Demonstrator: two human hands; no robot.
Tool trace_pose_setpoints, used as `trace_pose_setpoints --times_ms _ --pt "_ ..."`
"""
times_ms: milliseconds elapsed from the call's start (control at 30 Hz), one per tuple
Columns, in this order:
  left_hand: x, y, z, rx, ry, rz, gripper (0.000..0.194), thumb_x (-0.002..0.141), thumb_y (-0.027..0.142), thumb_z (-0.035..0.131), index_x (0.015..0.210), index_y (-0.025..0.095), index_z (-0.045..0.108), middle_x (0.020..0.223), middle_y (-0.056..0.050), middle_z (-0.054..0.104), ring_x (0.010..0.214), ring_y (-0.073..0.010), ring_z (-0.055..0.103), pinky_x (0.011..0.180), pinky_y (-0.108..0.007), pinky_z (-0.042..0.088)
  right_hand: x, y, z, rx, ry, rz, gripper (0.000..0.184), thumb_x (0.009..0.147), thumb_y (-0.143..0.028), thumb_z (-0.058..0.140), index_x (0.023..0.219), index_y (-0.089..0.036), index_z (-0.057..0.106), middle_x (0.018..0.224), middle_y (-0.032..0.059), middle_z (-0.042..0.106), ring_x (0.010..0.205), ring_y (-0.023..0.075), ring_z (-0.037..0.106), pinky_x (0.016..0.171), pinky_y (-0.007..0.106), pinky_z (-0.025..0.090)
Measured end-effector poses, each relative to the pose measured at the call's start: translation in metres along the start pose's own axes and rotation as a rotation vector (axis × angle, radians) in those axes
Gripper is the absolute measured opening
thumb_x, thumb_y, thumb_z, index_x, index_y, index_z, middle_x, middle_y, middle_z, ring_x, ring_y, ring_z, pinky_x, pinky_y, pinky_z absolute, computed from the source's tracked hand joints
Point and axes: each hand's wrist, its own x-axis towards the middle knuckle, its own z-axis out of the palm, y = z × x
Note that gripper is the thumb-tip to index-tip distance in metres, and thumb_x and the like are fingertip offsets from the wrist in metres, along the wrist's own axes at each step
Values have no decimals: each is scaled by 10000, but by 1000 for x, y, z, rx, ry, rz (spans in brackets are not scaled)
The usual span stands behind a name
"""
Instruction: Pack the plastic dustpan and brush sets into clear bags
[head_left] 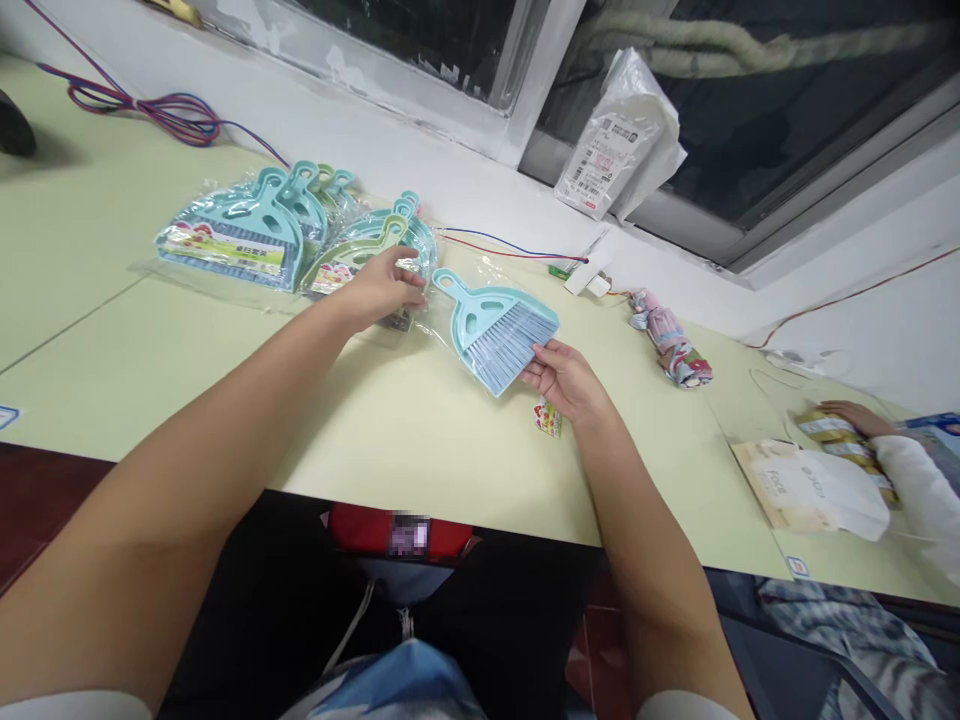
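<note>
A light blue dustpan and brush set point(506, 330) in a clear plastic bag lies tilted in front of me, its grey-blue bristles toward the right. My right hand point(562, 378) grips the bag at its lower right corner, thumb on top. My left hand point(386, 288) is over the near pile, its fingers apart beside a green dustpan set point(367, 250) and close to the bag's left edge. Behind that lie more bagged blue sets. A second pile of bagged dustpan sets point(232, 235) with a printed card sits farther left. A small printed card point(547, 418) lies under my right hand.
Coiled red and blue wires point(180, 118) run along the wall. A white plastic bag point(619, 140) stands on the window ledge. A rolled floral cloth bundle point(671, 340) lies to the right. At far right, another person's hand point(859, 415) rests on a striped package beside a paper bag point(787, 488).
</note>
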Motion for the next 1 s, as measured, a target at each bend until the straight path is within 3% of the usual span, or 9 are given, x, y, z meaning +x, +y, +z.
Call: trace_pose_setpoints --times_ms 300,433,733,900,1000 --pt "26 -15 -29 226 358 86 537 722 103 668 1231 255 592 1194 -77 694 817 -194 664 689 -340 543 3 -7 -15 21 55 9 89 873 -144 703 947 -178 669 857 68 787 744 183 760 721 309 671" --pt "29 -20 -37 364 470 167 501 726 116 647 1210 238 598 1168 -76 704 915 -239 673 706 -357 517 9 -8 -27 121 175 -5 113 872 -108 627 951 -182 660 827 51 774 738 183 753 736 321 674" --pt "13 -6 -23 488 334 228 314 721 108 672 1002 247 647 1103 -82 715 927 -263 636 836 -408 496 17 -9 -36 300 367 -99 188 818 -80 551 927 -222 605 810 34 743 828 188 756 797 328 670" --pt "8 -6 -11 550 257 245 350 698 91 655 1012 246 669 1118 -72 717 922 -250 641 875 -384 497 17 -12 -37 321 388 -107 198 823 -79 520 921 -233 597 815 37 735 853 195 758 823 339 671" --pt "6 -12 4 611 221 322 328 702 90 624 997 225 677 1106 -83 718 995 -268 644 941 -392 499 17 -12 -34 357 392 -97 205 842 -70 506 927 -230 602 819 43 733 861 192 757 828 336 671"
